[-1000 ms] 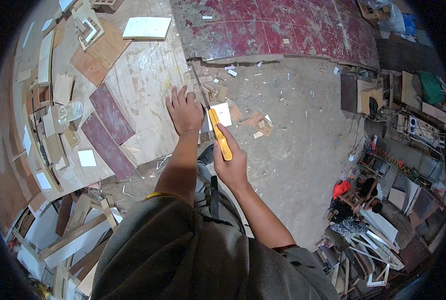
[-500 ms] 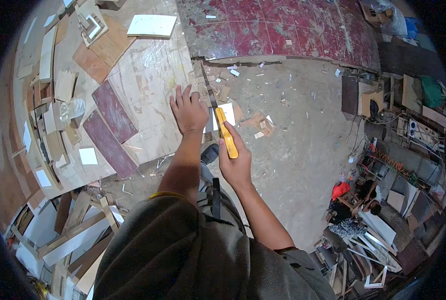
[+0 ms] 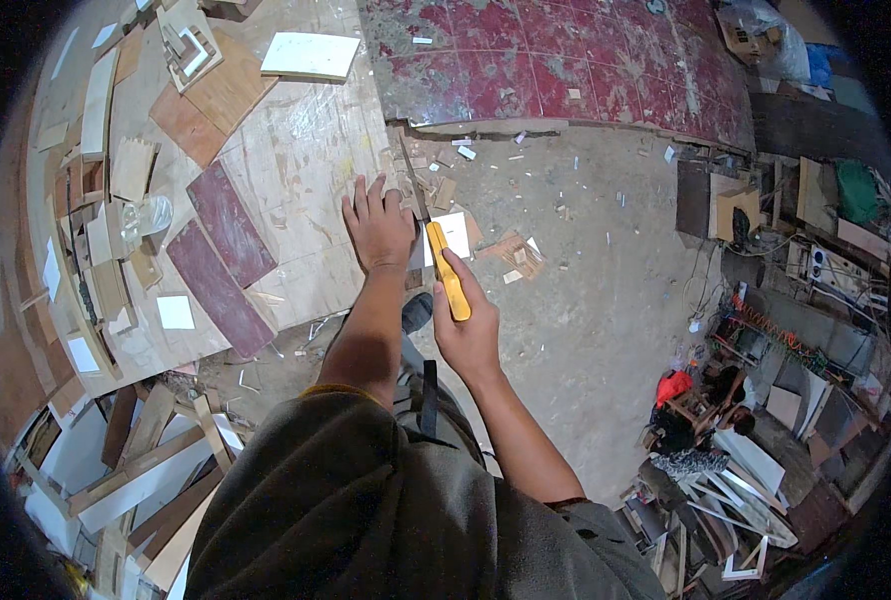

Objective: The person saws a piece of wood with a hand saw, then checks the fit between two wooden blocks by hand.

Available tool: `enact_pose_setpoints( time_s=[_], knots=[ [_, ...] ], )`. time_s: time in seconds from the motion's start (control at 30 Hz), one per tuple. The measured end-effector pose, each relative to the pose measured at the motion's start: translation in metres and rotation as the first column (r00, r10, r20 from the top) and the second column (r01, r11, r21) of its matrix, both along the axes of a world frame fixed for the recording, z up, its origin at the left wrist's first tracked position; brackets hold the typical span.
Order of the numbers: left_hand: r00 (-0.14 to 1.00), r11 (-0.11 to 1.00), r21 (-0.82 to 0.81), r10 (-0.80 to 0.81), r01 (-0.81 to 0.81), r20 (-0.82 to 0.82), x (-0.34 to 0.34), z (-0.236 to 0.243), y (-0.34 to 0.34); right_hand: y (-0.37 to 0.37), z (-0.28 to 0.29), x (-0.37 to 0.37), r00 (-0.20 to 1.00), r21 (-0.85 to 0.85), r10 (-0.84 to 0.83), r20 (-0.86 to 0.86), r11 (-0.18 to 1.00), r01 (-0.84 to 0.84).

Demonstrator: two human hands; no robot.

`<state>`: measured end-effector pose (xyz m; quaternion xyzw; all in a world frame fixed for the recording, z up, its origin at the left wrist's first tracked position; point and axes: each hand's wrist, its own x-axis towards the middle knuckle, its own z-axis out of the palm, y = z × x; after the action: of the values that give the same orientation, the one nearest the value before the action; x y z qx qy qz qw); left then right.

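Note:
My left hand (image 3: 380, 228) lies palm down near the right edge of a pale plywood board (image 3: 316, 130), fingers spread. My right hand (image 3: 467, 329) grips the yellow handle of a handsaw (image 3: 450, 271); its long blade reaches forward along that edge, just right of my left fingers. Below the saw on the floor are a white square piece (image 3: 451, 235) and wood scraps (image 3: 519, 250). Maroon boards (image 3: 221, 287) and a white panel (image 3: 306, 55) lie on the plywood to the left and above.
A red tiled surface (image 3: 556, 65) spans the top. Offcuts (image 3: 151, 465) pile at lower left. Cluttered boards, cables and power strips (image 3: 831, 265) line the right side. A person in dark clothing (image 3: 716, 405) is low among the clutter at lower right, beside a red object (image 3: 674, 383).
The saw in my right hand has moved slightly forward, then back toward me. My left hand stays spread on the board. The whole view has shifted a little.

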<state>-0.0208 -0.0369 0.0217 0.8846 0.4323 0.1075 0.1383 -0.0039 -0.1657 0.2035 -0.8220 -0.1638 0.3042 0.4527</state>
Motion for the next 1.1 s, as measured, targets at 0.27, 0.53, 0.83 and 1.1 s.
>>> enact_pose_setpoints(
  time_s=[0.27, 0.53, 0.83, 1.1],
  knots=[
    [1.000, 1.000, 0.010, 0.006, -0.006, 0.006, 0.000, -0.003, -0.001, -0.002, -0.008, -0.002, 0.994, 0.040, 0.012, 0.109, 0.999, -0.017],
    [0.999, 1.000, 0.008, -0.011, 0.011, -0.037, 0.000, -0.008, 0.000, 0.001, 0.008, -0.001, 0.999, -0.045, 0.014, -0.048, 0.999, -0.016],
    [1.000, 1.000, 0.030, -0.001, 0.002, -0.030, -0.003, -0.013, 0.000, 0.000, 0.002, -0.007, 1.000, 0.017, 0.016, -0.010, 1.000, -0.016],
    [1.000, 1.000, -0.001, 0.002, -0.002, -0.022, -0.001, -0.018, 0.002, 0.007, -0.006, -0.010, 0.990, 0.037, 0.005, 0.139, 0.999, -0.010]
  ],
)
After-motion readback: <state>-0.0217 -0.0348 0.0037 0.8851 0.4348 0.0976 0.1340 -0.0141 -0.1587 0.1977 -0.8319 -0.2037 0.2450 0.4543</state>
